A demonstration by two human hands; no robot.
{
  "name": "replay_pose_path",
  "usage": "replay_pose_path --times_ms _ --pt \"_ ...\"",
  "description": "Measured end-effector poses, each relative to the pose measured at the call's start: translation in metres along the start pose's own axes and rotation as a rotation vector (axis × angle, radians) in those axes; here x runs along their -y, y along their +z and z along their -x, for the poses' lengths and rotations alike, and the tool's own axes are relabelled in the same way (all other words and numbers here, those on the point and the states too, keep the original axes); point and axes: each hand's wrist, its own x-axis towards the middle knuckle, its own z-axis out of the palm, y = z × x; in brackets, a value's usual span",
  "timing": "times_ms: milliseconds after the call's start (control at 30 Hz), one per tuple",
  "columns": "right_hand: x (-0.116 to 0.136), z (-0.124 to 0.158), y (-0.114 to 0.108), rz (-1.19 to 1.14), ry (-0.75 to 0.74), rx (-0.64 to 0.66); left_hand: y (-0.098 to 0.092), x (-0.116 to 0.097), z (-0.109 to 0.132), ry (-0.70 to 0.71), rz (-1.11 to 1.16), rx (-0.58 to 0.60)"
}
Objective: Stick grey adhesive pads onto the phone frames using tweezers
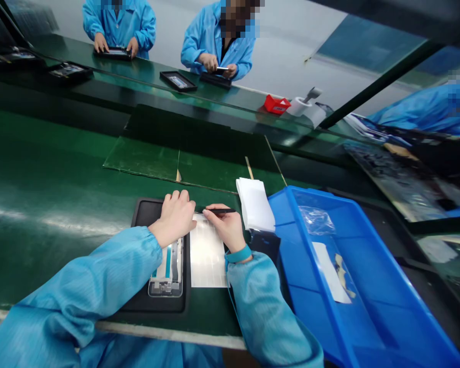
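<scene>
Phone frame (166,268) just beside left hand (173,217)

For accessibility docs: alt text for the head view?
Left hand rests on a black tray holding a phone frame; right hand grips a black pen-like tool above a white sheet. A blue plastic bin sits alongside. Co-workers in blue smocks work across the bench.

A long green desk (42,153) crosses the room under bright glare, with a second green desk (145,64) beyond it and a pale grey floor (291,51) past that.
</scene>
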Motion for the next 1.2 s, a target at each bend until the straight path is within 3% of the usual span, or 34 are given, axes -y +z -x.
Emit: replay_pose_path --times_ms 1200 --pt "-0.0009 -0.0008 0.0005 -0.036 0.039 -0.014 0.0002 -0.0001 -0.0002 -0.003 -0.008 -0.003"
